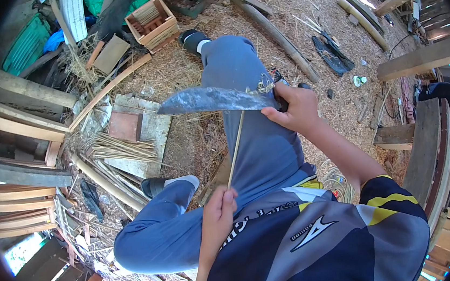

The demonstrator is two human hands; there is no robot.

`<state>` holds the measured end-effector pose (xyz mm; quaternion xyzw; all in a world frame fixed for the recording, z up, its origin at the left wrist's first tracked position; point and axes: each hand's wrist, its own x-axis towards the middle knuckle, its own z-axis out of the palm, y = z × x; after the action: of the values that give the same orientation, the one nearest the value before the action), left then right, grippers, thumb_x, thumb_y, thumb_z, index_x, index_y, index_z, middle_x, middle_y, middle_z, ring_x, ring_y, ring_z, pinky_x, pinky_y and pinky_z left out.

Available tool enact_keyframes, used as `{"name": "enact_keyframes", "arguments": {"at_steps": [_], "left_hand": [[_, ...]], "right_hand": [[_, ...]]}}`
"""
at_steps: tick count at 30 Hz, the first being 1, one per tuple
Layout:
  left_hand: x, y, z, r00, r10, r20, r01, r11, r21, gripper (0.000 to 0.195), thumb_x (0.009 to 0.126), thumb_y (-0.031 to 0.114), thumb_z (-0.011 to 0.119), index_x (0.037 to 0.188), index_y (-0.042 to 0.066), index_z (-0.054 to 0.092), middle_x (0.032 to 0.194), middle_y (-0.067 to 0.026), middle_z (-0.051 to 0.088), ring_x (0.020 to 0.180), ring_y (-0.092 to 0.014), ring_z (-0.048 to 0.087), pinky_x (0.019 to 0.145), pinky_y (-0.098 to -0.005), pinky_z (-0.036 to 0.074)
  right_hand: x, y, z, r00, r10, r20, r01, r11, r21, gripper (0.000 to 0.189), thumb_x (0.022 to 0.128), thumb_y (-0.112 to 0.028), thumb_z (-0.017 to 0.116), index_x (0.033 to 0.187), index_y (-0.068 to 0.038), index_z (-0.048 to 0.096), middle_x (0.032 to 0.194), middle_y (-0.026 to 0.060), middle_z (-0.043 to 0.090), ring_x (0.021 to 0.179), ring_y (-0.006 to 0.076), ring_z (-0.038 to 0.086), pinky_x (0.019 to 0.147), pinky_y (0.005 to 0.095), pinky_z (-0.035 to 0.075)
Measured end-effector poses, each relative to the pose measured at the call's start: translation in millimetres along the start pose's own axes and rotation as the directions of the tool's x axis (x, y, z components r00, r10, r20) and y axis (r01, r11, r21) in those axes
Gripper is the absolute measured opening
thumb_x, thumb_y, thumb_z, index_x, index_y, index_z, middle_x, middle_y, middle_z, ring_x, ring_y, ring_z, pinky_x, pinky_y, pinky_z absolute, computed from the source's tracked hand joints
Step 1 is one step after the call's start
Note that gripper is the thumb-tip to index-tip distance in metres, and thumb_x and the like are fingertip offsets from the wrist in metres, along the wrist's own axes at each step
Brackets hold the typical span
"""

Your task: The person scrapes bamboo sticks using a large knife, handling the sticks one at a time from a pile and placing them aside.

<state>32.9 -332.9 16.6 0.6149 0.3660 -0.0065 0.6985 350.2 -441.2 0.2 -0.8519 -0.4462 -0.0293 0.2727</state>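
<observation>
My right hand [296,103] grips the dark handle of a broad machete [213,99], whose curved blade points left across my raised leg. A thin bamboo stick [237,149] runs from my left hand [219,212] up to the lower edge of the blade, near its middle. My left hand pinches the stick's lower end close to my shirt. Thin curled shavings [264,84] cling to the upper side of the blade and the trouser leg. Left of my legs, a bundle of thin sticks [124,148] lies on a flat board [158,126] beside a reddish block [125,126].
A wooden crate [171,23] with sticks inside stands beyond my foot. Long poles [280,37] lie on the shaving-strewn ground. Slatted wooden pieces [20,207] are at the left; a bench-like stack of boards [425,153] stands at the right, near my elbow.
</observation>
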Motion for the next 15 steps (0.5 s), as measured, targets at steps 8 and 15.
{"name": "enact_keyframes", "arguments": {"at_steps": [8,15], "left_hand": [[96.4,41.6,39.4,0.983,0.136,0.120,-0.105,0.966,-0.237,0.029,0.115,0.027,0.045,0.105,0.005,0.060,0.066,0.0060,0.043,0.056,-0.002,0.036,0.051,-0.0233,0.029],[93.8,38.3,36.5,0.978,0.188,0.090,-0.181,0.980,-0.082,0.028,0.115,0.026,0.045,0.101,0.006,0.059,0.066,0.0045,0.044,0.061,-0.003,0.040,0.057,-0.0245,0.034]], "right_hand": [[3.1,-2.3,3.8,0.990,-0.134,0.048,0.136,0.990,-0.046,0.069,0.077,-0.077,0.074,0.077,-0.010,0.059,0.058,0.0102,0.060,0.054,0.0300,0.066,0.052,0.0411,0.049],[1.9,-8.4,-2.7,0.993,-0.115,0.035,0.119,0.986,-0.118,0.070,0.078,-0.079,0.073,0.077,-0.010,0.061,0.058,0.0096,0.061,0.053,0.0294,0.066,0.051,0.0400,0.050]]}}
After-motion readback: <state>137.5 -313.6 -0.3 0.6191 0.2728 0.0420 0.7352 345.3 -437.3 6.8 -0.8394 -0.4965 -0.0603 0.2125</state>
